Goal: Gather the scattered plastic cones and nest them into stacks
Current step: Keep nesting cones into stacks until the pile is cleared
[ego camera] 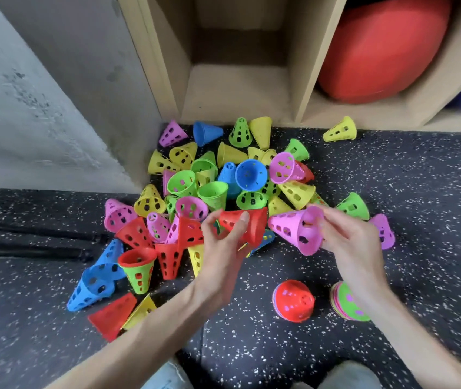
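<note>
A heap of perforated plastic cones (212,189) in red, pink, yellow, green and blue lies on the dark speckled floor. My left hand (222,245) grips a red cone (247,224) lying sideways above the heap's near edge. Just to its right, my right hand (344,242) holds a pink cone (293,228) by its wide rim, tip pointing left toward the red one. Two nested stacks stand close to me: one topped red (293,300) and one topped green (348,303), partly behind my right forearm.
A wooden shelf unit (240,88) stands behind the heap, with a red ball (378,49) in its right bay. A grey wall (41,94) closes the left side. A lone yellow cone (340,130) lies near the shelf. My knees show at the bottom edge.
</note>
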